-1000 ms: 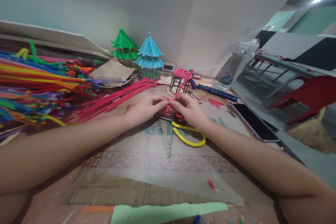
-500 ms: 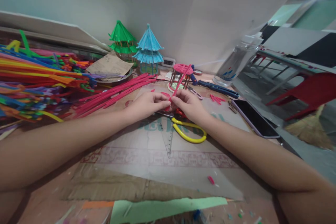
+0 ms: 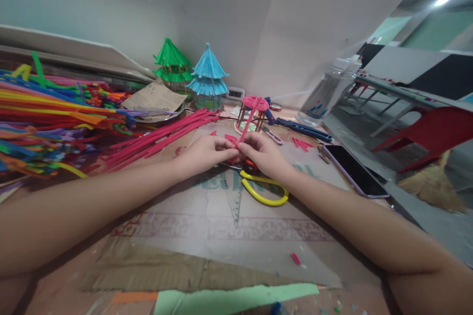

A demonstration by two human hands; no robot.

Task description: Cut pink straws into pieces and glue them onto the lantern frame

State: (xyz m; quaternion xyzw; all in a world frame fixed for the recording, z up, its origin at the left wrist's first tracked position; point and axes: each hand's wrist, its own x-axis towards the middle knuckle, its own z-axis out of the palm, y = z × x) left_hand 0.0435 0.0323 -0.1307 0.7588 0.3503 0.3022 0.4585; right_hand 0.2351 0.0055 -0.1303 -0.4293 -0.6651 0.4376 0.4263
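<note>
Between the fingertips of both hands is a pink pipe cleaner [image 3: 250,122], its free end slanting up in front of a small pavilion frame. My left hand [image 3: 207,155] pinches its lower end; my right hand [image 3: 264,153] pinches it just beside. The pavilion frame [image 3: 255,104] has a round pink top and brown posts on a pale base. Yellow-handled scissors [image 3: 265,202] lie under my hands, with a clear triangle ruler [image 3: 235,206] below. Short folded pink pieces [image 3: 302,144] lie to the right. The part inside my fingers is hidden.
Pink pipe cleaners [image 3: 162,139] and a multicoloured heap [image 3: 55,113] lie left. Green [image 3: 172,61] and blue [image 3: 207,74] model pavilions stand behind. A water bottle [image 3: 325,91], dark blue pliers-like tool [image 3: 305,129] and phone [image 3: 355,171] are right.
The view has tilted slightly, so everything sits a little lower. Both hands keep their pinch on the pink pipe cleaner, whose free end leans slightly differently.
</note>
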